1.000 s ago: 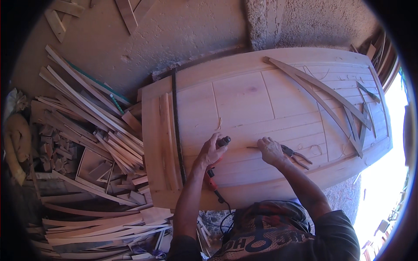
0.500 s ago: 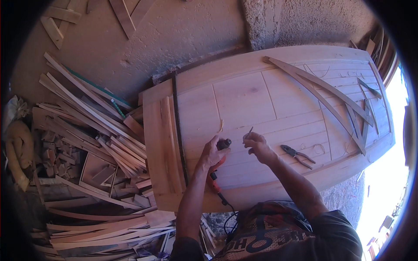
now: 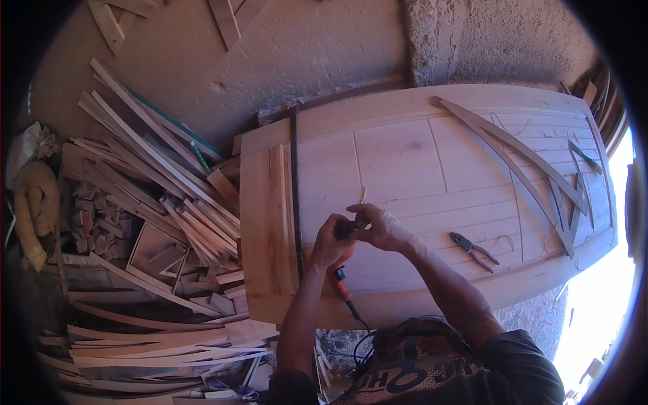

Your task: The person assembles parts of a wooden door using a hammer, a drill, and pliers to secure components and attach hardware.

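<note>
My left hand (image 3: 329, 239) grips an orange corded drill (image 3: 343, 283), its black chuck (image 3: 345, 229) pointing away from me. My right hand (image 3: 371, 228) is closed at that chuck, fingers pinched around a thin bit that is mostly hidden. Both hands are over a large panelled wooden door (image 3: 398, 155), lying flat. Black-handled pliers (image 3: 472, 251) rest on it to the right of my hands, among thin curled strands. A small pale sliver (image 3: 364, 194) lies just beyond my hands. The drill's cord (image 3: 358, 317) runs toward my body.
Long wooden slats (image 3: 513, 162) and a small tool (image 3: 584, 155) lie on the door's right. A dark bar (image 3: 294, 162) crosses its left side. Piled strips (image 3: 155, 169), offcuts (image 3: 108, 223) and a yellowish coil (image 3: 37, 209) fill the left. A rough wall (image 3: 499, 40) stands beyond.
My right hand came away from beside the pliers holding a thin bit, then moved left onto the drill's chuck. The view has shifted slightly, moving the scene rightward in the picture.
</note>
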Demonstrator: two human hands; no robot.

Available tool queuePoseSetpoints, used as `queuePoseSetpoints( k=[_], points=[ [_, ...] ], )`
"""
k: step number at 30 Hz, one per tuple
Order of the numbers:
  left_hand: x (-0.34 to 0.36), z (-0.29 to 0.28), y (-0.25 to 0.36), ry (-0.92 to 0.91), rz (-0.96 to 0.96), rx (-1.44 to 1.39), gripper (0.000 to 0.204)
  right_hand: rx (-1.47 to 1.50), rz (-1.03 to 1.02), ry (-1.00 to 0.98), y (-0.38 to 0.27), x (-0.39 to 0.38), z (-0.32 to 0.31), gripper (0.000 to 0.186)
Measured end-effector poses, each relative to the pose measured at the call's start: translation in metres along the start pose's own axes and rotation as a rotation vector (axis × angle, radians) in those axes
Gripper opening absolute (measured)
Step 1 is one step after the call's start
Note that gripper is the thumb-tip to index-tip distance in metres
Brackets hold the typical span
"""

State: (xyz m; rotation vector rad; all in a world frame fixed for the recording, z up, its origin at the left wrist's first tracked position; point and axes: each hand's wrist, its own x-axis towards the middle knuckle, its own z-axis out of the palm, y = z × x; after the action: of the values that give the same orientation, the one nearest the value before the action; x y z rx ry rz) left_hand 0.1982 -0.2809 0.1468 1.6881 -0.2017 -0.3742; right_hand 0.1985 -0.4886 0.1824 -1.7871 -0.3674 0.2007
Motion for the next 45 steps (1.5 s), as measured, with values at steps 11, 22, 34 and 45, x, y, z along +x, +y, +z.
queuePoseSetpoints(
  k=[11, 22, 34, 45],
  points=[
    [-0.062, -0.050, -0.003, 0.206, 0.153, -0.374, 0.036, 0.110, -0.098, -0.132, -0.039, 0.014, 0.063, 0.070],
    [-0.103, -0.053, -0.029, 0.649, 0.333, -0.238, 0.041, -0.077, 0.032, -0.362, 0.004, 0.007, 0.109, 0.095],
    [-0.106, -0.041, -0.027, 0.790, 0.301, -0.152, 0.041, -0.059, 0.070, -0.454, 0.010, 0.024, 0.159, 0.087],
    [-0.174, -0.005, 0.030, 0.836, 0.333, -0.466, 0.044, -0.094, -0.003, -0.520, -0.060, -0.044, 0.140, 0.084]
  ],
)
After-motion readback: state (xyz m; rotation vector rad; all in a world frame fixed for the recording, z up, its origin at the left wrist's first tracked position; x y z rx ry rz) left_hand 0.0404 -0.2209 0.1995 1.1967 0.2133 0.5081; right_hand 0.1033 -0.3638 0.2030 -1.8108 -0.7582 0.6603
